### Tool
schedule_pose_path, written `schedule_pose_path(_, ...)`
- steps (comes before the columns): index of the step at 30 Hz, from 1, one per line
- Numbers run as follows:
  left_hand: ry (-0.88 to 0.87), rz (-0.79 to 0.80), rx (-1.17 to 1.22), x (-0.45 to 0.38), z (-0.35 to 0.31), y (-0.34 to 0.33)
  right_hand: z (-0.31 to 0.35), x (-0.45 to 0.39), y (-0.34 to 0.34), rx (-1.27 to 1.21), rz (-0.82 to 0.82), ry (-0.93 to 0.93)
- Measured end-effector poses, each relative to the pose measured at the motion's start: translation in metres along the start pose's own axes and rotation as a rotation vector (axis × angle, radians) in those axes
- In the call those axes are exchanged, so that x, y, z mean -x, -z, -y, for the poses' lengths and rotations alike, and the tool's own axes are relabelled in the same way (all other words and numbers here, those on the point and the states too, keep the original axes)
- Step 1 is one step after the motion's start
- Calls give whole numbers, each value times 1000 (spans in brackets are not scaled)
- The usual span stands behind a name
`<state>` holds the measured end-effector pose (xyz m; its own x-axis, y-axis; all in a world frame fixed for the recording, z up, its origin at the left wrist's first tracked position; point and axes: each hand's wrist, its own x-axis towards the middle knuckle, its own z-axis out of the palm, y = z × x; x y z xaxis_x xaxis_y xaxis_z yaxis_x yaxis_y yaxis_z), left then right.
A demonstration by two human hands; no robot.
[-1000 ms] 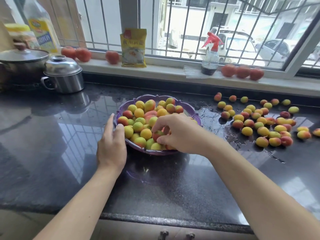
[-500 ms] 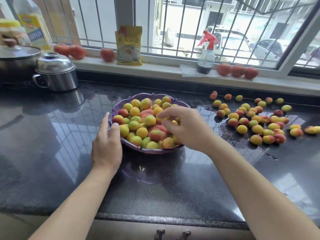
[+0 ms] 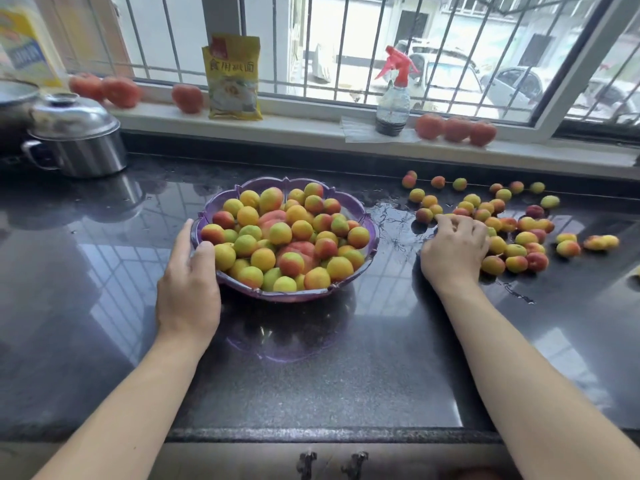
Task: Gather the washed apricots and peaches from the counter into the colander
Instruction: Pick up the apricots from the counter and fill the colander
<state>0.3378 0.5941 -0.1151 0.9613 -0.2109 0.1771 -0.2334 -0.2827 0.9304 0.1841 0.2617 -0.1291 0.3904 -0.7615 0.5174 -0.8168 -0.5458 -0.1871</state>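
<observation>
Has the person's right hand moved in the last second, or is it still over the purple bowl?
Yes. The right hand has left the colander and gone rightward along the counter to the loose fruit, its fingers curled among them.

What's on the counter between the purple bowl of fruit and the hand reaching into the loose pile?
In the head view, no fruit lies between the colander and the right hand, only dark counter with a puddle of water.
</observation>
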Motion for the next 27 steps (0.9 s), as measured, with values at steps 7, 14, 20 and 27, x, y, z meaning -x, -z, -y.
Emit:
schedule_pose_path(7, 4, 7, 14, -2, 3, 0, 6, -13, -4, 187, 100, -95)
schedule_pose_path(14, -2, 2, 1, -3, 5, -1, 5, -17, -7, 199, 65, -153)
schedule_pose_path(20, -7, -4, 5, -3, 4, -1, -4, -16, -15, 118, 9, -70)
schedule_pose_path(27, -7, -3, 6, -4, 6, -1, 13, -5, 17, -865, 66, 32)
